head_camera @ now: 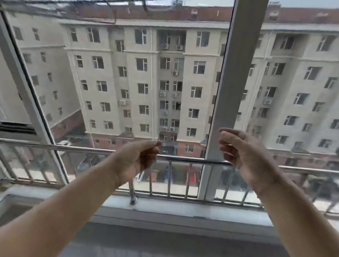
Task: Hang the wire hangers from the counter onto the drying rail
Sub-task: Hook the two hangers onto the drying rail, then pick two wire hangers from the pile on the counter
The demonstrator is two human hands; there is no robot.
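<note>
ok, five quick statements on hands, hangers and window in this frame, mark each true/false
1. Both hands are raised in front of the window. True: left hand and right hand are up, fingers curled.
2. The right hand grips a wire hanger. False: nothing shows in it.
3. Wire hangers hang at the top left. True.
4. The metal railing runs across behind the hands. True.
5. A hanger lies on the sill. False: no hanger is on it.
</note>
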